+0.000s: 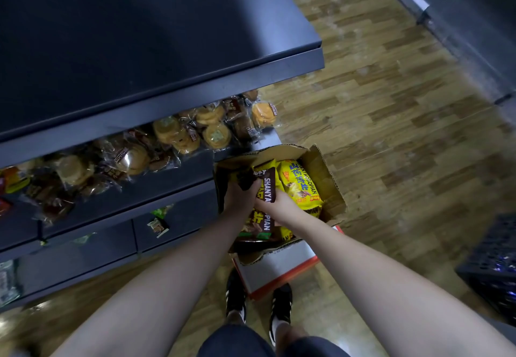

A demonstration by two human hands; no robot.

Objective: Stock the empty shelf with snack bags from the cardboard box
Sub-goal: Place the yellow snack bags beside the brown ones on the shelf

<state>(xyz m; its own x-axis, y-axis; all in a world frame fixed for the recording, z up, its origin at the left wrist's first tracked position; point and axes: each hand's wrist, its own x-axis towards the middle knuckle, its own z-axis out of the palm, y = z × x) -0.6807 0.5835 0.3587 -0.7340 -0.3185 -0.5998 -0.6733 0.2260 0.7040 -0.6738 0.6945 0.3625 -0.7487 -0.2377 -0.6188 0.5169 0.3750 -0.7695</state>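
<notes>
A brown snack bag (265,189) is gripped by the left hand (240,199) and the right hand (275,203) inside the cardboard box (332,186). It should be lifted straight, without crushing, toward the empty shelf (139,43) above the hands.

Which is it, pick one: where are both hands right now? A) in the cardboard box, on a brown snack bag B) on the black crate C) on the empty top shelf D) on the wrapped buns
A: the left hand and right hand both reach into the cardboard box and hold a brown snack bag, beside the yellow bags; the top shelf is bare.
</notes>
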